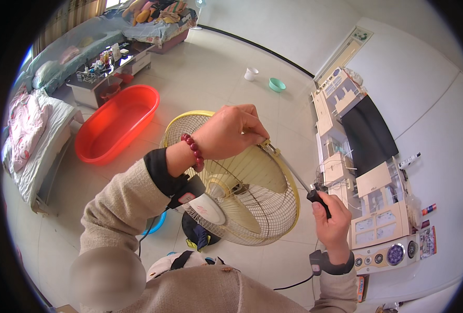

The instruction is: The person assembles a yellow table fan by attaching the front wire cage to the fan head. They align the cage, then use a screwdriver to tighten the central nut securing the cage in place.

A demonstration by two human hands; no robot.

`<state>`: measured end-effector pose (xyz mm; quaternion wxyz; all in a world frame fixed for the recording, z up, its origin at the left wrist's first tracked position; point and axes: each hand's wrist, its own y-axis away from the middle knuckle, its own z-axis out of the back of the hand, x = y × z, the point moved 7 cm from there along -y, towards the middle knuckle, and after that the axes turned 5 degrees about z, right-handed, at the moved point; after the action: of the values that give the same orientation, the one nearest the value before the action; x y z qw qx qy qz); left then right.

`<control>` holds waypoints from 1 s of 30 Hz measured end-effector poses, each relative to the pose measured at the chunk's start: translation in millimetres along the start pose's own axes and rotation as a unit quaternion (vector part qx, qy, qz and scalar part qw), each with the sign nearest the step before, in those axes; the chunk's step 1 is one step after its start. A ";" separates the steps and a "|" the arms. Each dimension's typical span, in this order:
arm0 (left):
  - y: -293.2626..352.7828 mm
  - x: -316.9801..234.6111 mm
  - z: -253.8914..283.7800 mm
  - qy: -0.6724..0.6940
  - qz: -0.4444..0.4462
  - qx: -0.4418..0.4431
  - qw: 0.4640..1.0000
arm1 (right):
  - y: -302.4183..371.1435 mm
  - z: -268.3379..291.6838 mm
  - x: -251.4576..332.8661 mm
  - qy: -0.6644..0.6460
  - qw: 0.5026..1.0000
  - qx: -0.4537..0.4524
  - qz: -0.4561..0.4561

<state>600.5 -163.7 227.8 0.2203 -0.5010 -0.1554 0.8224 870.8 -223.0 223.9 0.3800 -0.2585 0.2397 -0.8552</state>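
Holding a screwdriver (297, 176) toward the yellow rim of a fan (223, 189), two bare hands meet above the middle of the floor (216, 68). The left hand (231, 130) arches over the rim, its fingers pinched at a clip (267, 148); this hold probably steadies the wire cage against the tool. The right hand (333, 224) wraps its fingers around the black handle, apparently so that the shaft slants to the clip and the wrist can turn. Whether the tip touches is too small to tell. The white motor cover (205, 208) faces the person, seemingly leaving the rim within reach of both arms; the fan's support cannot be made out. A red tub (117, 125) lies toward the floor's left edge, near the tabletop (133, 51); a white bucket (251, 74) and a green basin (277, 85) stand toward the far edge, perhaps to keep the middle free. Counts: hands, two; screwdriver, one; fan in hand, one; its blades, at least two; red tub, one; white bucket, one; basins, two, the green one and a partly hidden blue basin (157, 223); bead bracelet (194, 151), one. Bottles on the tabletop crowd too closely to count.
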 end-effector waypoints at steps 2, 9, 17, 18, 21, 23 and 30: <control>0.4 -0.4 0.6 -0.004 -0.001 -0.004 1.000 | 5.9 -6.6 -16.4 -0.113 0.984 0.034 -0.134; 2.3 0.0 -0.2 0.006 0.007 0.004 1.000 | 1.1 -2.0 6.8 0.002 0.999 -0.019 0.043; 3.5 -2.4 0.0 -0.005 -0.004 -0.005 1.000 | 11.7 -21.6 -32.4 -0.267 0.932 0.087 -0.230; 3.5 -2.1 -0.6 0.002 -0.001 -0.002 1.000 | 9.6 -19.9 -30.0 -0.232 0.945 0.092 -0.211; 4.2 -1.1 -1.5 0.010 0.009 0.006 1.000 | 0.9 -10.5 -14.3 -0.103 0.988 0.052 -0.102; 4.1 -2.0 -1.0 0.004 0.006 0.004 1.000 | -3.0 -5.1 6.8 0.012 0.999 -0.011 0.034; 3.5 -2.1 0.5 0.007 0.002 -0.004 1.000 | 3.8 -17.3 -14.4 -0.224 0.950 0.098 -0.192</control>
<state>600.1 -167.8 227.9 0.2179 -0.5082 -0.1558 0.8185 870.3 -210.4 204.8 0.2757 -0.4462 0.0093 -0.8514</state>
